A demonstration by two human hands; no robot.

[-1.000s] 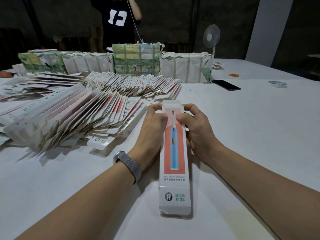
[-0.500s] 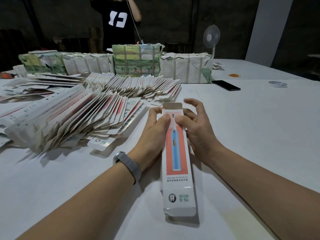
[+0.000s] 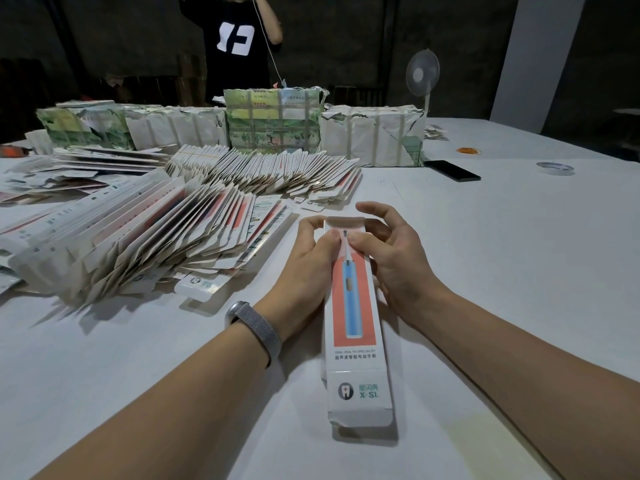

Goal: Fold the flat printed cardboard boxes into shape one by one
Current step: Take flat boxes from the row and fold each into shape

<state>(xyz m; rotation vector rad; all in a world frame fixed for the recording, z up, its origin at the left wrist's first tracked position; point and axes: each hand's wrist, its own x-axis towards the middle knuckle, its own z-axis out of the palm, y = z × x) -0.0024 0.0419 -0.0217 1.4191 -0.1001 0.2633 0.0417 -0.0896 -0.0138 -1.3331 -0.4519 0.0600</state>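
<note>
Cardboard is in both your hands: a long white toothbrush box (image 3: 356, 327) with an orange panel and a blue toothbrush printed on it lies lengthwise on the white bench (image 3: 502, 271), near its front edge and about midway along it, the far end pointing away from you. Your left hand (image 3: 304, 271) holds the box's left side near the far end, fingers curled around the edge and the thumb pressing on the printed face. Your right hand (image 3: 394, 258) grips the right side opposite, thumb on the face beside the left thumb, index finger stretched out past the far end, the other fingers bent against the box wall. The brown-lined end flap (image 3: 344, 222) at the far end stands open between your fingertips. A grey mesh wristband (image 3: 254, 329) sits on your left wrist.

To the left of the box, fanned rows of flat printed box blanks (image 3: 138, 244) spread over the bench's left half, a second row (image 3: 270, 171) lying further back. Along the far edge stand paper-wrapped, strapped bundles (image 3: 370, 136). Toward the far right corner lie a black phone (image 3: 452, 170), a roll of tape (image 3: 555, 168) and a small orange item (image 3: 468, 151) too small to identify. A white fan (image 3: 422, 72) stands behind the bundles, and a person in a black shirt (image 3: 239, 46) stands beyond the far edge.
</note>
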